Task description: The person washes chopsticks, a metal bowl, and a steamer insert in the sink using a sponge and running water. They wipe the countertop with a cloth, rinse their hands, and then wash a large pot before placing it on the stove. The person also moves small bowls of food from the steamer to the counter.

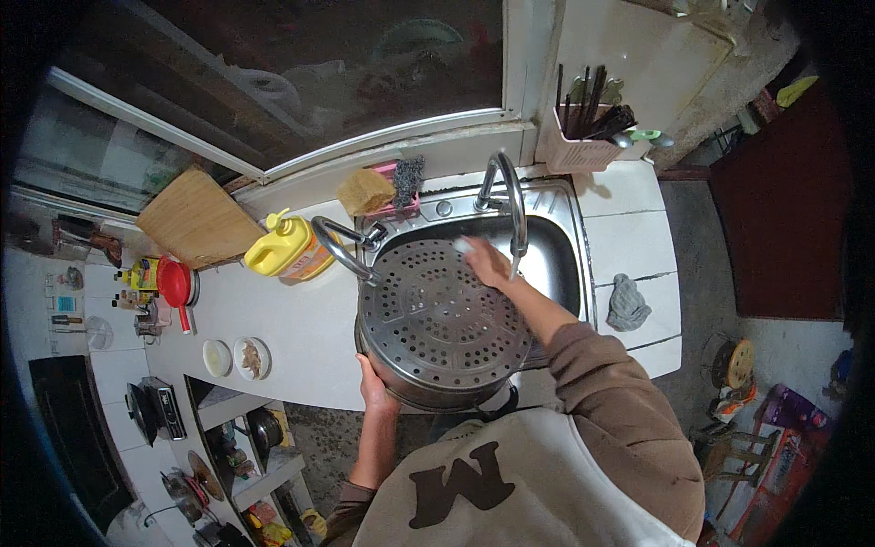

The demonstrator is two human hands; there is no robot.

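Observation:
A large metal steamer tier (444, 314) with a perforated bottom faces up at me, tilted over the near left part of the stainless steel sink (554, 273). My left hand (377, 388) grips its lower left side, thumb up along the wall. On the upper right of the perforated face is my right hand (487, 263), with a small white thing (463, 245) at its fingertips, too blurred to name. One black handle (502, 405) shows at the steamer's near edge. Just above my right wrist hangs the curved spout of a chrome faucet (518, 219).
A second faucet (342, 256) arches over the steamer's left rim. Behind the sink are a yellow sponge (366, 192) and a steel scourer (409, 176). A yellow pump jug (287, 247) and two bowls (217, 358) stand left; a grey cloth (627, 304) lies right.

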